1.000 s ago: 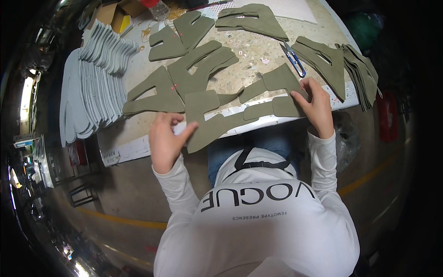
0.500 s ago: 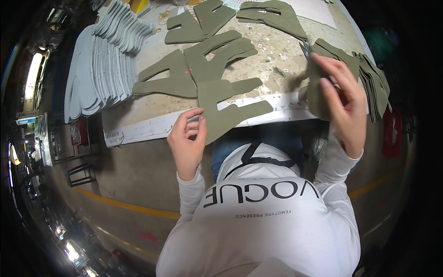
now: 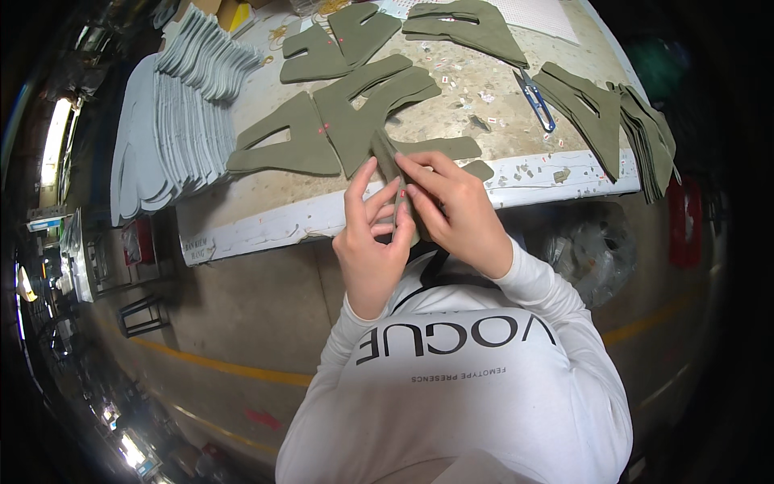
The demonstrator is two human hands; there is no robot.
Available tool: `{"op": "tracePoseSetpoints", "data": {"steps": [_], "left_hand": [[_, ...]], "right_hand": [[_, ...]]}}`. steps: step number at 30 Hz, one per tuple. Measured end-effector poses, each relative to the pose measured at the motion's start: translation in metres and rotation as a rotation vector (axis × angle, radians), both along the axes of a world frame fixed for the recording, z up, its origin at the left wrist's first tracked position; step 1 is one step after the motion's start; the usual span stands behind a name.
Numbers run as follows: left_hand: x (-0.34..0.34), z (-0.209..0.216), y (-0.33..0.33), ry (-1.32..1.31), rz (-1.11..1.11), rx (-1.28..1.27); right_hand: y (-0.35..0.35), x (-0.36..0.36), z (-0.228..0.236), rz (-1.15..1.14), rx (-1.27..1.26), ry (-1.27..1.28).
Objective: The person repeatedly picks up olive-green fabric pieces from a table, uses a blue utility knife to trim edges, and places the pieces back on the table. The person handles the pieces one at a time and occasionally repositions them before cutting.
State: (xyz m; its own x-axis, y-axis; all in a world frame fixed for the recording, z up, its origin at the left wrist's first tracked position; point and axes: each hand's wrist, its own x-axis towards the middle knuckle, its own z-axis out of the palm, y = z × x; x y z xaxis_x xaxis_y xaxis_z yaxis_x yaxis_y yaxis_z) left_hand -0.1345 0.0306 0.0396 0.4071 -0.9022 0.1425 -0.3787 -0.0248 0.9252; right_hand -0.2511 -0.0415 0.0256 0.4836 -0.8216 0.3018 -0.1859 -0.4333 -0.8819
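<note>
**Olive piece in both hands, several more lying around it**

You have one olive piece (image 3: 384, 152) turned nearly edge-on, held up over the near edge of the surface (image 3: 266, 216). Your left hand (image 3: 367, 242) has its grip clamped on the piece from one side; your right hand (image 3: 468, 211) pinches it with the fingertips from the other. A small red tag (image 3: 402, 194) shows on it between your fingers.

You appear partway through: this piece is not yet laid down, and an olive strip (image 3: 439, 149) lies just beyond your right hand. Ahead to your left, a flat olive pair (image 3: 294, 133) already bears red tags where its parts meet, as does the farther pair (image 3: 339, 44). No such tags can be made out on the right-hand olive pieces (image 3: 582, 113), beside the blue snips (image 3: 538, 105). The grey stack (image 3: 181, 129) stands untouched at left.
</note>
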Motion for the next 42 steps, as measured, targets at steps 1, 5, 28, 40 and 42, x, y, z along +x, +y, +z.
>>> {"op": "tracePoseSetpoints", "data": {"steps": [1,5,28,40,42], "left_hand": [[-0.001,0.000,0.000,0.002,-0.029,0.010],[-0.004,-0.003,0.001,0.247,-0.175,0.007],[0.045,-0.067,-0.030,0.329,-0.151,0.015],[0.040,-0.065,-0.026,0.271,-0.140,0.011],[0.040,-0.064,-0.025,0.246,-0.141,0.013]], "right_hand": [[0.001,0.000,0.001,-0.005,0.021,0.009],[-0.004,-0.006,0.002,-0.043,-0.020,0.026],[-0.118,-0.233,-0.020,-0.553,0.046,-0.049],[-0.121,-0.267,-0.054,-0.580,0.278,-0.360],[-0.118,-0.266,-0.051,-0.638,0.181,-0.142]]}}
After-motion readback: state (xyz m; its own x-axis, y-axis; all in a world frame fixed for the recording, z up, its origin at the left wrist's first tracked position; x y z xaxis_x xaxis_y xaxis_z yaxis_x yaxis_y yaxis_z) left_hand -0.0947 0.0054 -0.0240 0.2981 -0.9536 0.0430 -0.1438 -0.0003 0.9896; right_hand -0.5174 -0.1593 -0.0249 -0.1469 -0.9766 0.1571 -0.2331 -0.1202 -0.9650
